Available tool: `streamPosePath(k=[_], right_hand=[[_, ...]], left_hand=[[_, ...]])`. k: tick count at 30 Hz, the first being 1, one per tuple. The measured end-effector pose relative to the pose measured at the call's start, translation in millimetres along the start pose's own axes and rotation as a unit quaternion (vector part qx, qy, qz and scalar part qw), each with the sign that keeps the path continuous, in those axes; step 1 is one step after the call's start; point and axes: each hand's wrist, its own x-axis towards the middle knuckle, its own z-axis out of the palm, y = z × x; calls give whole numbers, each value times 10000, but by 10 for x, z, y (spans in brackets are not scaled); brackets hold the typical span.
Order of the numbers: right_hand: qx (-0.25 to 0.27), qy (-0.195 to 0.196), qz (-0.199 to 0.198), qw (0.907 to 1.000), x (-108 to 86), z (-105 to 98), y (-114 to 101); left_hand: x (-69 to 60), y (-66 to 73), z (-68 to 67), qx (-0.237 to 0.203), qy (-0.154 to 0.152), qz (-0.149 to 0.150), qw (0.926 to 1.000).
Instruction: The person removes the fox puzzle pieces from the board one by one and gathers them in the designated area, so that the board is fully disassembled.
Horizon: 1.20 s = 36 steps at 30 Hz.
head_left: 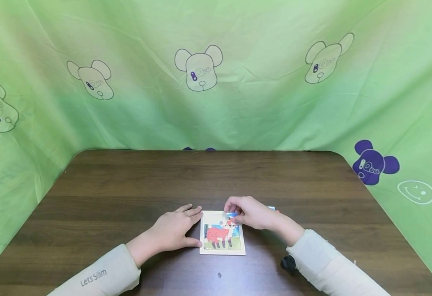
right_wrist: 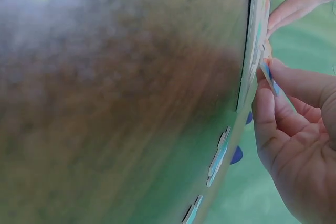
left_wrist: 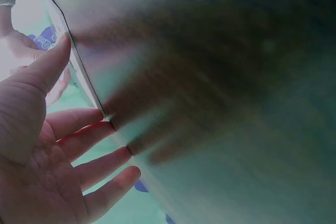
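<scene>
Toward the near edge of the worktop [head_left: 145, 176], midway between its side edges: one puzzle tray [head_left: 222, 252]. Above its far right corner: one blue-printed puzzle piece [head_left: 232, 214], pinched between thumb and fingers of the right hand [head_left: 253, 213]. Beyond its right edge: at least two loose pieces [right_wrist: 218, 157]. Nearer, partly hidden by the right sleeve [head_left: 312, 248]: one black object [head_left: 288, 264]. Left hand [head_left: 173, 230] reaching in from the near left, fingers spread, thumb wide apart, touching the tray's near left corner; fingertips at the far left corner. Tray pale, flat, thin-rimmed, with one red, dark-legged animal [head_left: 217, 234] pictured inside. Worktop dark, wood-grained; cloth [head_left: 256, 115] behind green, creased.
</scene>
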Motion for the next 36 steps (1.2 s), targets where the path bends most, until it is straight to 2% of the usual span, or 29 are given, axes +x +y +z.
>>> streamPosePath(k=[17, 25, 36], right_hand=[[303, 117, -8, 9995, -48, -100, 32], [539, 150, 34, 9984, -120, -180, 71], [599, 290, 80, 9978, -272, -253, 159]], left_hand=[[0, -12, -28, -40, -34, -31, 10000], [7, -9, -39, -61, -72, -62, 9999], [10, -13, -31, -101, -72, -33, 9999]])
